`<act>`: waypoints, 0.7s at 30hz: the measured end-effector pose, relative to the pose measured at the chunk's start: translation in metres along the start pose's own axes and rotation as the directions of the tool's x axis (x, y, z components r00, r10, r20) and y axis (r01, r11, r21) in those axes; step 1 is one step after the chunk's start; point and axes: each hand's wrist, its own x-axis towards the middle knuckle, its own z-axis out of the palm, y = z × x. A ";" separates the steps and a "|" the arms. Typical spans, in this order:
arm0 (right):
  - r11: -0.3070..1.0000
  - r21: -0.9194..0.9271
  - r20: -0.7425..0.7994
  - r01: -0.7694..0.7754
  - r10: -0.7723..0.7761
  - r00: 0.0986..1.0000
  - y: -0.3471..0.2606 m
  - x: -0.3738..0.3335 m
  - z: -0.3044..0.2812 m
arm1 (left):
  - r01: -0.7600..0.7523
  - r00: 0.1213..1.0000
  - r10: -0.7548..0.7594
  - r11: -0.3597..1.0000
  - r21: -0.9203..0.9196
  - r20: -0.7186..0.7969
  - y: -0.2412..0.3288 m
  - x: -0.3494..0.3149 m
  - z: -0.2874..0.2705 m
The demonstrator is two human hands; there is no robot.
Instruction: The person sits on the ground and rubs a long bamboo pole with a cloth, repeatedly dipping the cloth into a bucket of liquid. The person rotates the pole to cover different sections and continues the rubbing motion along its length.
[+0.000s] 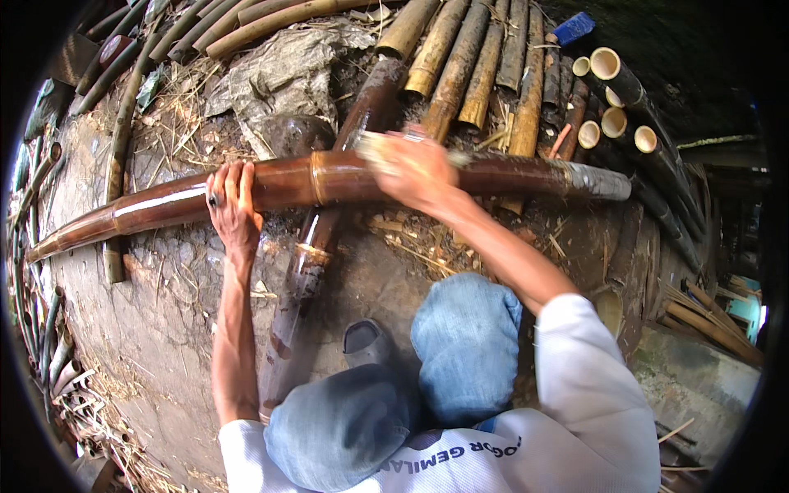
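A long, glossy brown bamboo pole [283,181] lies across in front of me, wet-looking, with a greyish, unshined right end. My left hand [234,201] is clasped over its left half, fingers laid across the top and thumb on the near side; a dark ring shows on one finger. On the pole's middle, right of a pale node, my right hand [415,168] is closed around a pale fibrous wad [380,156]. Motion smears that hand, so the wad's exact kind is unclear. Beneath the pole, a second dark bamboo pole [308,267] runs lengthwise away from me.
Several yellowish bamboo poles [464,70] lie side by side at the back. Dark poles with cut pale ends [645,140] are stacked at right. A thinner pole [123,156] supports the left side. A crumpled grey sack [275,78] and a blue block [574,29] lie beyond.
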 end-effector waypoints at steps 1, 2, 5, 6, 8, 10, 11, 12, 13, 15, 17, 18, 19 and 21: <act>0.996 0.053 0.319 -0.078 0.057 0.946 -0.031 0.032 0.001 | -0.006 0.998 0.007 1.000 -0.011 0.054 0.001 0.001 -0.005; 1.000 0.001 0.251 0.016 -0.016 0.968 -0.045 0.041 0.022 | -0.051 0.997 0.052 0.999 -0.017 0.061 -0.004 0.004 0.003; 0.977 -0.076 -0.056 0.198 -0.203 0.978 -0.030 0.008 0.039 | -0.057 0.990 0.055 0.998 0.012 0.132 -0.012 -0.006 0.004; 0.997 -0.041 0.337 0.073 -0.055 0.940 -0.029 0.012 -0.003 | 0.007 0.981 -0.014 0.999 0.041 0.192 -0.019 -0.014 -0.011; 0.998 -0.045 -0.039 -0.045 0.043 0.998 0.047 -0.052 -0.040 | 0.070 0.905 -0.072 0.997 0.021 0.419 -0.005 0.015 -0.035; 0.895 -0.330 -0.067 -0.301 0.295 0.953 0.127 -0.102 -0.101 | 0.005 0.863 -0.020 1.000 0.031 0.505 -0.003 0.040 -0.048; 0.797 -0.542 -0.163 -0.267 0.212 0.964 0.171 -0.125 -0.119 | -0.026 0.839 0.042 0.999 -0.037 0.542 -0.011 0.043 -0.034; 0.693 -0.710 -0.185 -0.128 -0.008 0.983 0.210 -0.143 -0.135 | -0.051 0.867 0.100 0.992 -0.113 0.487 -0.007 0.043 -0.024; 0.807 -0.565 -0.077 -0.171 0.154 0.985 0.184 -0.124 -0.113 | -0.071 0.883 0.129 0.987 -0.143 0.451 -0.013 0.037 -0.026; 0.873 -0.290 0.151 -0.393 0.448 0.881 0.128 -0.084 -0.080 | -0.031 0.877 0.069 0.996 -0.087 0.476 -0.018 0.026 -0.031; 0.961 -0.178 0.323 -0.210 0.258 0.910 0.009 -0.021 -0.034 | 0.004 0.864 0.024 0.999 -0.055 0.503 -0.015 0.019 -0.033; 0.984 -0.144 0.254 -0.102 0.136 0.957 -0.013 -0.008 -0.012 | 0.022 0.862 0.015 0.997 -0.068 0.506 -0.011 0.019 -0.029; 0.993 -0.114 0.183 0.022 -0.001 0.983 -0.034 0.006 0.015 | 0.041 0.865 -0.004 0.997 -0.064 0.502 -0.008 0.023 -0.026; 0.999 0.033 0.316 -0.001 -0.010 0.949 -0.067 0.027 0.021 | 0.066 0.843 -0.048 0.998 -0.014 0.536 0.005 0.025 -0.026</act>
